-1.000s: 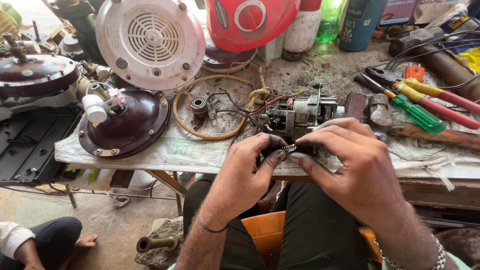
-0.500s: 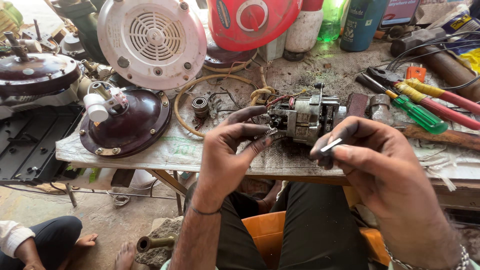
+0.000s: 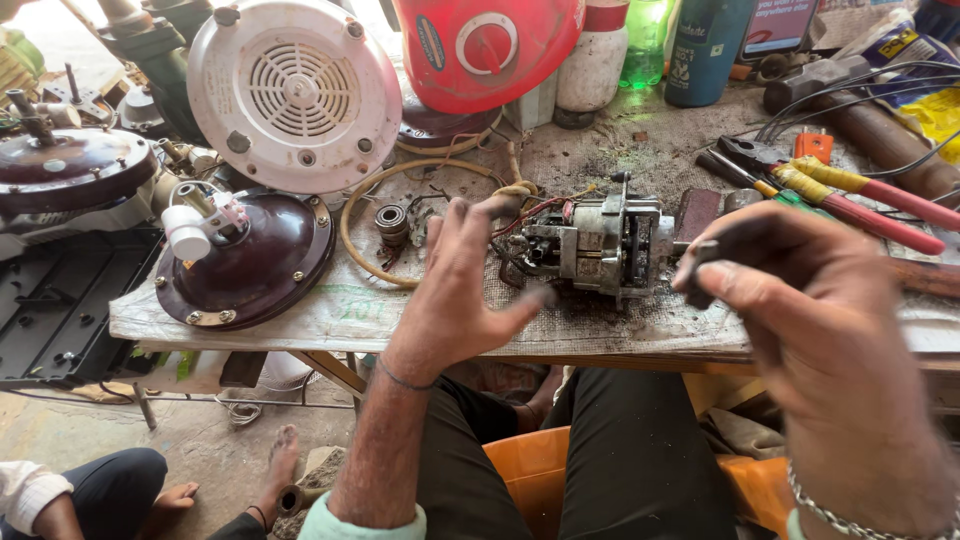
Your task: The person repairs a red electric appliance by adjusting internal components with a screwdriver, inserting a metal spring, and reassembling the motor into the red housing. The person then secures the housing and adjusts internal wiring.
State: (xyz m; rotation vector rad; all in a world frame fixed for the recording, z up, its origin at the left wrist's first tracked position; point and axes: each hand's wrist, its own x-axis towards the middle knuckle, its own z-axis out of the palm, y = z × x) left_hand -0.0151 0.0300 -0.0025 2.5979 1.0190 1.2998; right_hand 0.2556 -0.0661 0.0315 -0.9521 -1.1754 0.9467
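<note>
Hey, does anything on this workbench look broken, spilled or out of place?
Yes. The small motor lies stripped of its housing, its red wires trailing loose. Dark grime and grit are smeared on the bench top around it. The left hand hovers open beside it; the right hand pinches a small dark part.

The fan cover [image 3: 295, 92] was white with a round grille of fine slats. Beside it the domed housing [image 3: 250, 265] was dark maroon, carrying a white plastic cap [image 3: 187, 235]. The appliance body [image 3: 487, 45] behind was bright red with a white ring. The small motor [image 3: 600, 245] was grey metal, with red wires at its side. The screwdrivers [image 3: 865, 190] had red and yellow handles. One bottle [image 3: 647, 42] was green, another [image 3: 708, 50] teal. The seat [image 3: 520, 475] was orange, the trousers [image 3: 640, 465] black.
</note>
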